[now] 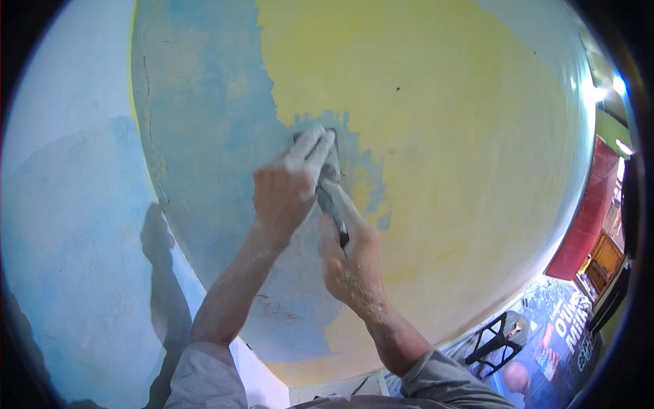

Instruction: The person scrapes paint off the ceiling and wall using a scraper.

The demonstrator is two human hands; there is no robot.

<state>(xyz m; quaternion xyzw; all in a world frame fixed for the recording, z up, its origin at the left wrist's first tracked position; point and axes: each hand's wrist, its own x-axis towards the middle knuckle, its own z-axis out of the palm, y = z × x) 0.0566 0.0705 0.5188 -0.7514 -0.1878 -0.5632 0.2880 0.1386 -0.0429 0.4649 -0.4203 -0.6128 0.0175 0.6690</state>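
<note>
My right hand (352, 255) is closed around the handle of a scraper (329, 179), its blade against a painted wall (434, 153). My left hand (288, 189) lies at the blade end, its outstretched fingers pressing on the blade; the other fingers are curled. Both hands and the forearms carry pale dust. Around the blade the wall shows a blue-grey layer with ragged edges against the yellow paint to the right and above.
A pale blue wall (66, 230) meets the painted one at a corner on the left, beside a long crack. At the lower right, a black-legged step stool (495, 342) holding a brush stands on a printed sheet (541, 317). A red panel (585, 214) is at the far right.
</note>
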